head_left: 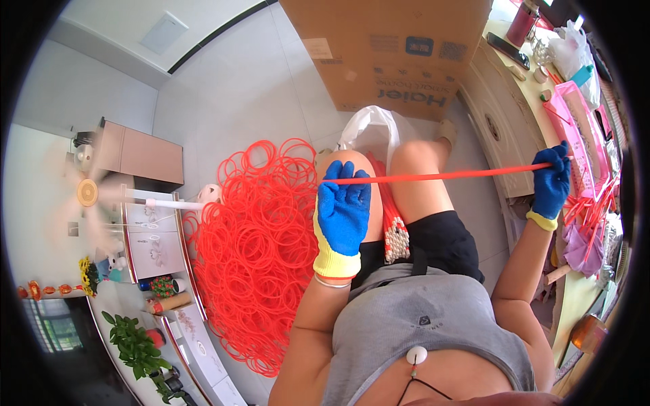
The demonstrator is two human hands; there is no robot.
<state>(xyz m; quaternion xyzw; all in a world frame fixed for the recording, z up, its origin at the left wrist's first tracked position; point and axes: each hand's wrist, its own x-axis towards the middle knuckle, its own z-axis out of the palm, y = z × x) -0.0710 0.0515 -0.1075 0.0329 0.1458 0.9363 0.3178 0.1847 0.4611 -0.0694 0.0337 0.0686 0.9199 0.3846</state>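
Observation:
A long, thin red tube (pixel 433 176) runs nearly straight across the space above my knees, held by both hands. My left hand (pixel 343 210), in a blue-and-yellow work glove, has its palm turned up and grips the tube's left end between thumb and fingers. Over by the table on the right, my gloved right hand (pixel 552 179) is closed around the other end. Between my thighs lies a bundle of red tubes (pixel 395 230) with pale ends, partly hidden by my legs. A white plastic bag (pixel 371 125) hangs at my knees.
A big heap of red rings (pixel 257 250) covers the floor to my left, beside a spinning fan (pixel 88 193) and white cabinets (pixel 152 250). Ahead stands a large cardboard box (pixel 399 61). The right-hand table holds a pink tray (pixel 575 142), red strips and a phone (pixel 508 49).

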